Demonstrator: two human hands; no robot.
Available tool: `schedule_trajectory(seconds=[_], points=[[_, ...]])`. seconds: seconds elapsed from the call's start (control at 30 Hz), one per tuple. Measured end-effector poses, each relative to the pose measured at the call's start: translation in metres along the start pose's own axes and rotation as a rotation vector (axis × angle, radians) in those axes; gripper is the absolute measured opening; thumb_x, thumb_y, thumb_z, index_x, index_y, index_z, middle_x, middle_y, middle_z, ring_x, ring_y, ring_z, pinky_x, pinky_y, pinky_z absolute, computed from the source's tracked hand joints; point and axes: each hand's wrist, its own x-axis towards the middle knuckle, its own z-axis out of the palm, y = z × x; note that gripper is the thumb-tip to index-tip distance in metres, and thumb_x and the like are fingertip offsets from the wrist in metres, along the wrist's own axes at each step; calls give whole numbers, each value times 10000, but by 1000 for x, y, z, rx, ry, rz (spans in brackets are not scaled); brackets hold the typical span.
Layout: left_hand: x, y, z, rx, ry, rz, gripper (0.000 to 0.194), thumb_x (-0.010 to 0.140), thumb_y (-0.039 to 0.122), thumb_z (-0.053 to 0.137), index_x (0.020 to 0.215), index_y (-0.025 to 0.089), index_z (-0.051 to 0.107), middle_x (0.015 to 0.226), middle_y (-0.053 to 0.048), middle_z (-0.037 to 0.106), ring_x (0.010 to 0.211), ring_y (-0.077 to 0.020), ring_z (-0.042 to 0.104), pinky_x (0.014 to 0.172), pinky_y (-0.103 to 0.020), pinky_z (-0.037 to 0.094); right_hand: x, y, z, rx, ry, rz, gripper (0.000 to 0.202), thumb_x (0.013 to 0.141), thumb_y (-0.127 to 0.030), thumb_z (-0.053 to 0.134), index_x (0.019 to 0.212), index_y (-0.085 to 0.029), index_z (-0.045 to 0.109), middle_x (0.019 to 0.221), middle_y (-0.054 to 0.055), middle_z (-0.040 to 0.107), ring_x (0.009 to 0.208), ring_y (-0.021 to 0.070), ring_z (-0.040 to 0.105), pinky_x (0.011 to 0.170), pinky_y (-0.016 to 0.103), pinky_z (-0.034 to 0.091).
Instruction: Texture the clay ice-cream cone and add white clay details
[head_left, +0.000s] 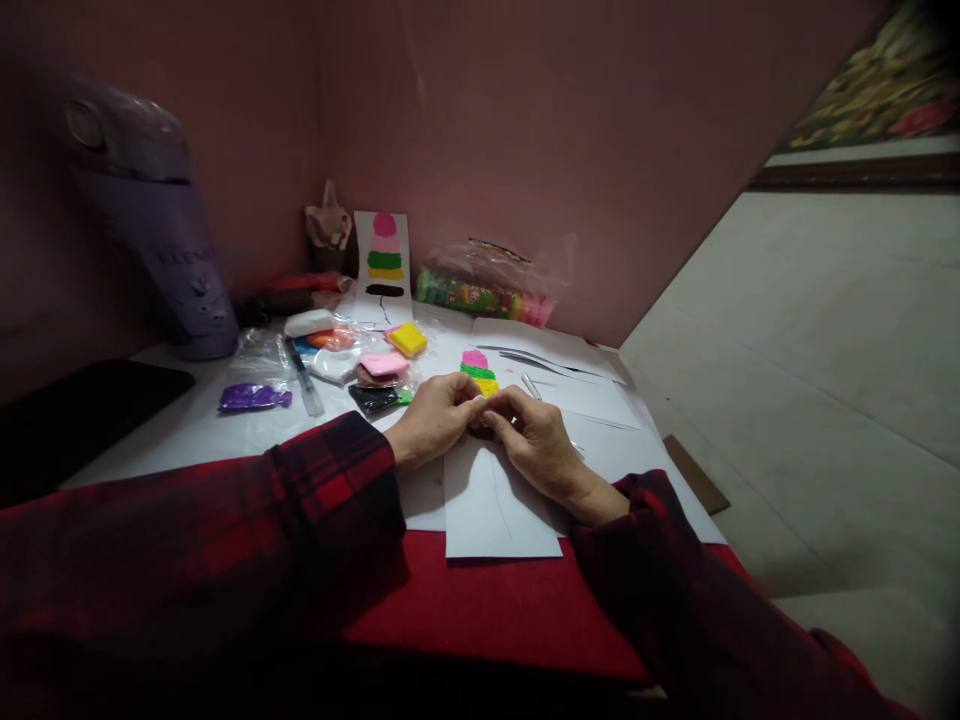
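My left hand and my right hand meet over a white paper strip, fingertips pinched together. Between them shows a small piece of white clay, mostly covered by the fingers. Just beyond my fingertips, pink, green and yellow clay lies in stacked bands on the paper. A thin pencil line runs down the strip below my hands. Upright at the back stands a card with pink, green, yellow and black bands and a drawn line beneath.
Packets of clay, including yellow, purple and black, lie at left beside a pen. A purple tumbler stands behind a dark flat object. A plastic pack rests against the wall. White sheets cover the right side.
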Motion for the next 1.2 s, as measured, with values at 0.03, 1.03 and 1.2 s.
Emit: schedule_trajectory(seconds=[0.03, 1.03, 1.2], points=[[0, 0, 0, -1, -1, -3, 152, 827, 207, 636, 708, 158, 556, 510, 45, 544, 398, -81, 456, 422, -200, 332, 0, 0, 0, 4, -1, 3, 65, 907, -166, 586, 896, -216, 626, 822, 21, 722, 728, 171, 664, 669, 311, 505], [-1, 4, 0, -265, 17, 48, 118, 753, 221, 698, 787, 122, 643, 597, 36, 579, 412, -54, 451, 388, -190, 341, 5, 2, 4, 393, 272, 273, 135, 846, -325, 675, 808, -199, 641, 658, -29, 616, 466, 91, 516, 426, 228, 435], [-1, 2, 0, -213, -60, 7, 140, 788, 237, 669, 837, 107, 651, 617, 9, 616, 412, -62, 454, 398, -200, 333, 2, 1, 5, 429, 156, 251, 207, 931, -403, 564, 902, -211, 635, 581, -48, 572, 373, 96, 494, 363, 239, 412]])
